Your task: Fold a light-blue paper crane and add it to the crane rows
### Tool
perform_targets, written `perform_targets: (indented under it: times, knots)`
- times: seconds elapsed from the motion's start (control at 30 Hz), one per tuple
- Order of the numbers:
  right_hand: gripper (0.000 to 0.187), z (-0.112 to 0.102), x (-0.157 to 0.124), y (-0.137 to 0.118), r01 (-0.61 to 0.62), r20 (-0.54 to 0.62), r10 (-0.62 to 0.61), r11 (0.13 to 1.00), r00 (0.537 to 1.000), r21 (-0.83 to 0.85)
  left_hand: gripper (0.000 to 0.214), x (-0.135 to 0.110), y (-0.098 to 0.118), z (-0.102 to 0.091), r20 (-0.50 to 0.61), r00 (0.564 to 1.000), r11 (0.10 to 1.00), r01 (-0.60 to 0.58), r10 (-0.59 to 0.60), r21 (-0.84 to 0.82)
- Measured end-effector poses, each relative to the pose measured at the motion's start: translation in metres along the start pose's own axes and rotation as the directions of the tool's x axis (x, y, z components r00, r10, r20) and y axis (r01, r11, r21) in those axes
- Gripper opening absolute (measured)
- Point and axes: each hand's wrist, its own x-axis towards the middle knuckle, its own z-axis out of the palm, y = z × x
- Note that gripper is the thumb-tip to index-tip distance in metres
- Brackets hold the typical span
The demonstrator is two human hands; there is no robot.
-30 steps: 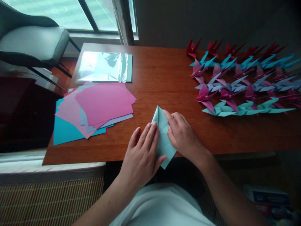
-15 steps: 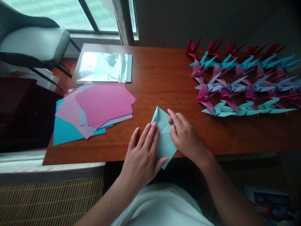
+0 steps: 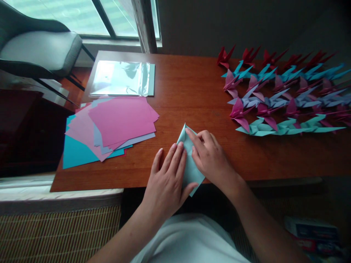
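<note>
A pale mint sheet of origami paper [image 3: 190, 171] lies at the table's front edge, its lower corner past the edge. A narrow flap is folded in along its upper left side, up to the pointed far corner. My left hand [image 3: 168, 175] rests flat on the left part of the paper, fingers stretched and thumb apart. Over its right part is my right hand [image 3: 212, 157], index finger reaching to the paper near the top point. The thumb of that hand is bent below the index, and the other fingers are loosely curled. My hands cover much of the paper.
Loose pink, lilac and blue sheets [image 3: 123, 120] lie to the left, behind them a clear packet of paper [image 3: 117, 78]. Rows of folded paper cranes [image 3: 276, 95] in several colours fill the right side of the wooden table [image 3: 186, 87]. A chair [image 3: 41, 51] stands beyond the left end.
My right hand has moved left from the paper's right edge, bringing its index finger onto the paper near the top point. My left hand stays pressed in place.
</note>
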Motion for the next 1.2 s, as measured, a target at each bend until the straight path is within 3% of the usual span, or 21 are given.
perform_targets:
  times: [0.17,0.4,1.2]
  knots:
    - [0.055,-0.005,0.010,-0.011,-0.025,0.103,0.043,0.986,0.994,-0.165,0.080,0.001,0.000,-0.001,-0.003,1.000,1.000,0.003,-0.003,-0.011]
    - [0.056,-0.011,0.019,-0.015,-0.058,0.182,0.099,0.974,0.978,-0.218,0.081,0.000,0.000,-0.001,-0.005,1.000,1.000,0.001,-0.002,-0.026]
    - [0.056,-0.015,0.022,-0.019,-0.074,0.226,0.140,0.958,0.964,-0.279,0.080,0.001,0.002,-0.001,0.043,0.999,1.000,0.015,-0.014,-0.004]
